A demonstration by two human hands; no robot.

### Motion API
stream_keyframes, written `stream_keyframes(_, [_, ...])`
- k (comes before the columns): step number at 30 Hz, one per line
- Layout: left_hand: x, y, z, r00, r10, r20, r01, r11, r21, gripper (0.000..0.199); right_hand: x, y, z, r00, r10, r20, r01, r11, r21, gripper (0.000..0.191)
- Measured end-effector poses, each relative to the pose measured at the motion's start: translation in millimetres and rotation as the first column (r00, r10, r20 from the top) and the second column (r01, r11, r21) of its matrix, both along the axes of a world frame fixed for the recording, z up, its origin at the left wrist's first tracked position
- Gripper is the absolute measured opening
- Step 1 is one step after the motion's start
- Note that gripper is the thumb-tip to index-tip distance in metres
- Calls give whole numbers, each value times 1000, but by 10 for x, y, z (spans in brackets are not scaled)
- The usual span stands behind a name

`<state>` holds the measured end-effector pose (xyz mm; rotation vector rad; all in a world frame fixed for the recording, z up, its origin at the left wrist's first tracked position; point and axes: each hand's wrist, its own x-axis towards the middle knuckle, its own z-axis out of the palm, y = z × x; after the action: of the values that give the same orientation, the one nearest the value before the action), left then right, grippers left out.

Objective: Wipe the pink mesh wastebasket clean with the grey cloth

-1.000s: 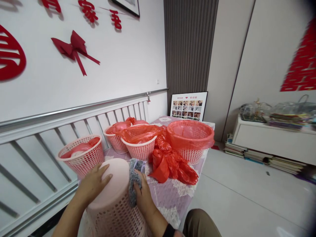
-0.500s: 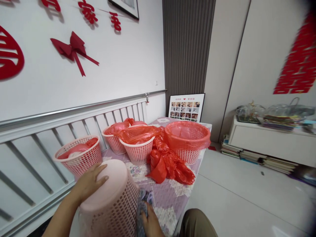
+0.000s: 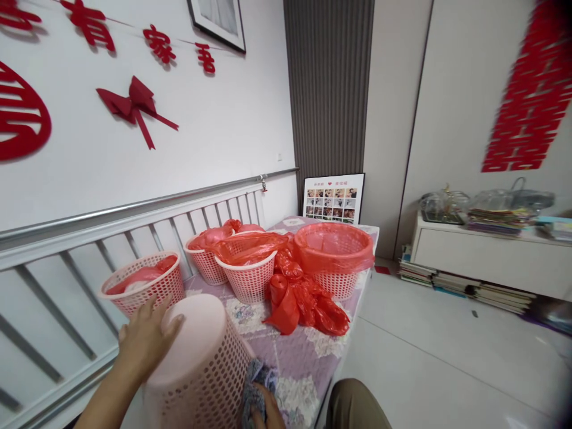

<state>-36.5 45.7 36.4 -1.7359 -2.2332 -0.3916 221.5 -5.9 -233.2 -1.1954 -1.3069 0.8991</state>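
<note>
A pink plastic basket (image 3: 196, 333) with a perforated wall stands upside down at the near edge of the bench. My left hand (image 3: 145, 333) lies at the edge of its solid base, fingers spread; whether the palm presses on it I cannot tell. In my right hand (image 3: 268, 408) is a bunched grey-blue cloth (image 3: 258, 381), held against the basket's right side. Behind my left fingers sits another pink basket (image 3: 147, 280) with red plastic inside.
Several more baskets, including one lined with a red bag (image 3: 335, 250), stand on the purple floral cover (image 3: 286, 357). A roll of red plastic bags (image 3: 283, 304) lies among them. A white railing (image 3: 53, 298) runs along the left; a low white cabinet (image 3: 482, 250) stands right.
My left hand has shifted slightly left across the basket's base and its fingers are more raised. My right hand and the cloth have moved a little down along the basket's side.
</note>
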Motion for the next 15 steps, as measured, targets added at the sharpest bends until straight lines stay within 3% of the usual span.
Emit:
stream_keyframes(3, [25, -11, -66, 994, 63, 84, -51, 988, -144, 73, -12, 90, 265, 997, 72, 41, -76, 994, 83, 43])
stream_keyframes(5, [-7, 67, -136, 988, -17, 151, 50, 974, -222, 77, -62, 109, 568, 989, 109, 97, -123, 980, 157, 49])
stream_keyframes(9, [-53, 274, -225, 962, -201, 185, 235, 953, -189, 74, -240, 67, 1210, 951, 155, 268, -245, 907, 344, 69])
stream_keyframes(12, [-11, 345, -199, 957, -220, 191, 257, 947, -192, 75, -332, 103, 1584, 906, 202, 373, -337, 876, 345, 76])
stream_keyframes(15, [46, 337, -141, 960, -204, 191, 244, 945, -217, 77, -328, 313, 1916, 922, 194, 335, -305, 896, 321, 68])
